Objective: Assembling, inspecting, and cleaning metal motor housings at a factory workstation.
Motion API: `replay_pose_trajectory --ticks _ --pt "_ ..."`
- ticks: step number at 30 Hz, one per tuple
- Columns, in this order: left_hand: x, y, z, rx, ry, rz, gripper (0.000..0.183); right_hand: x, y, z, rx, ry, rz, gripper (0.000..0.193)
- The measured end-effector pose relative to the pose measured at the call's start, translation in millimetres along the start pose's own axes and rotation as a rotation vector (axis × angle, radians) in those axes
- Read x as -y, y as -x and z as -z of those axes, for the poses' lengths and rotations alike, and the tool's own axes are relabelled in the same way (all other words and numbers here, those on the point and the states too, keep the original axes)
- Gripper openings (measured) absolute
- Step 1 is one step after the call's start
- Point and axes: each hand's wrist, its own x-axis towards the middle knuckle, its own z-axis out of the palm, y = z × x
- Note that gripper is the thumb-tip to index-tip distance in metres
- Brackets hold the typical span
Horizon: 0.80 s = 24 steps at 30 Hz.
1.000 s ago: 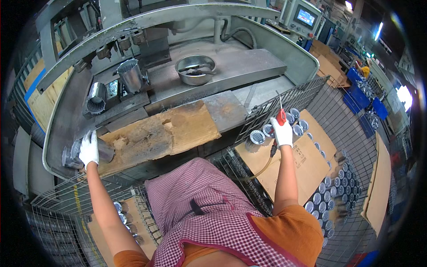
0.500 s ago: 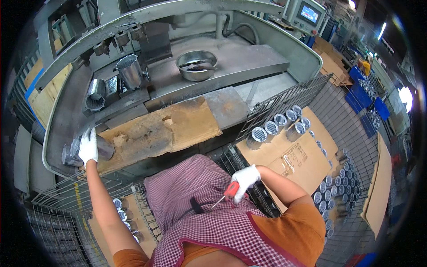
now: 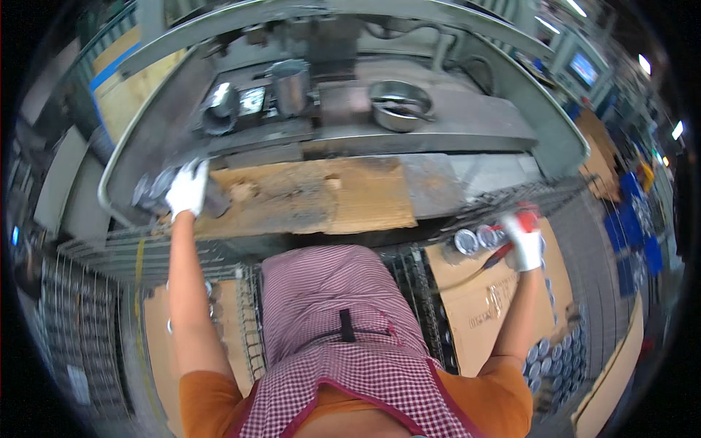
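My left hand [image 3: 188, 191], in a white glove, is closed over a grey metal cylinder [image 3: 215, 200] lying at the left end of the stained cardboard [image 3: 292, 191]. Similar metal pieces [image 3: 149, 193] lie just left of the hand, blurred. My right hand [image 3: 524, 244], also gloved, is raised over the crate on the right, around a red-handled tool [image 3: 501, 255] with a thin shaft pointing down and left. Motion smears this hand and the tool. Below it stand upright metal cylinders [image 3: 466, 242] on a cardboard sheet [image 3: 467, 306].
Ahead, a machine bed holds a steel bowl [image 3: 400, 106] with tools inside, an upright cylinder [image 3: 290, 87] and a tilted one [image 3: 220, 109]. Wire crates [image 3: 80, 328] flank me. Many cylinders [image 3: 558, 365] fill the right crate. A lit screen [image 3: 584, 69] stands at the far right.
My right hand has swung up, forward and right with the red-handled tool, from my lap to over the right crate. My left hand stays at the cylinder; the view has shifted.
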Motion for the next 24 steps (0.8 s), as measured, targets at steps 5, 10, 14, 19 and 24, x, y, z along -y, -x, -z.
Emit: replay_pose_trajectory --ticks 5,10,14,19,24 --pt "-19 10 13 -0.03 -0.003 0.105 0.06 -28 -92 35 -0.627 0.218 0.034 0.067" --pt "-13 15 13 -0.128 -0.042 0.122 0.063 -49 -120 2 -0.727 0.58 -0.12 0.073" --pt "6 7 14 -0.156 0.298 0.078 0.059 -30 -114 -72 -1.227 0.981 0.3 0.057" --pt "-16 11 39 -0.32 0.379 0.012 0.041 87 -73 -227 -0.388 0.719 0.949 0.024" --pt "-48 -1 48 -0.126 0.539 -0.003 0.037 154 -99 -386 0.118 0.501 1.042 0.025"
